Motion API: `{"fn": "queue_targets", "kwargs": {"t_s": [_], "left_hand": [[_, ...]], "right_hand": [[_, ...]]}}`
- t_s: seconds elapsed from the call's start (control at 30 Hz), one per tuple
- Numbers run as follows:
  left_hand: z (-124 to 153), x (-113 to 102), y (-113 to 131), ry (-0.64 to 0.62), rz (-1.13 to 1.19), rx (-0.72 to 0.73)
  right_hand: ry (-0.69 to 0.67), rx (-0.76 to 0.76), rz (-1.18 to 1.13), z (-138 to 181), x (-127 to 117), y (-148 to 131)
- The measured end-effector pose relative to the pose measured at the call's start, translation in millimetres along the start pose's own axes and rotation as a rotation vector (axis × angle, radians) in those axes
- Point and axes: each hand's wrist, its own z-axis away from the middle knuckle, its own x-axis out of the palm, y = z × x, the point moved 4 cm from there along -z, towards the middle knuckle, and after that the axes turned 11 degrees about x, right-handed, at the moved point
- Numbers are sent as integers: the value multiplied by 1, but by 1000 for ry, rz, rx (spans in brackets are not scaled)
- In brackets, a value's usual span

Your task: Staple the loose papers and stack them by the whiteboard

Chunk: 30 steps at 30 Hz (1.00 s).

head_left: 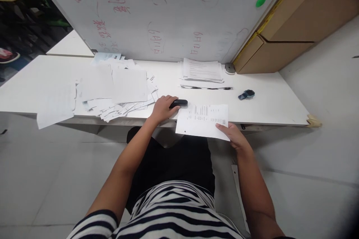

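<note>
My left hand (163,109) is closed around a black stapler (181,102) lying at the table's front part. Just by the stapler's nose is the upper left part of a printed sheet (200,119); I cannot tell whether its edge sits between the jaws. My right hand (233,134) pinches this sheet at its lower right corner, thumb on top and fingers underneath. The sheet extends past the table's front edge. Whether it is one page or more does not show.
Loose papers (129,86) spread over the left side, one sheet (56,106) overhanging the front edge. Behind stand a paper stack (202,70) and a whiteboard (174,15). A thin black-and-white strip (206,87), a dark watch-like object (246,94) and cardboard boxes (277,56) are rightward.
</note>
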Motion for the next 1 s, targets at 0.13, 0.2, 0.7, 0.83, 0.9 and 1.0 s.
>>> {"fn": "queue_targets", "kwargs": {"t_s": [0.13,0.2,0.7,0.83,0.9,1.0], "left_hand": [[1,-1,4,2,-21,-40],[2,-2,5,8,-38,-63],[-108,36,6,-134,-69,-172],[-103,45,2,-114,-63,-200],[-101,43,4,-91,-74,-198],[-100,41,8,-117,-94,-216]], "right_hand": [[8,1,0,-1,-1,3],[8,4,-7,-2,0,4],[-2,-31,61,2,-1,-4],[-3,-15,96,4,-2,-9],[2,7,112,4,-3,-12],[15,39,143,5,-4,-16]]}}
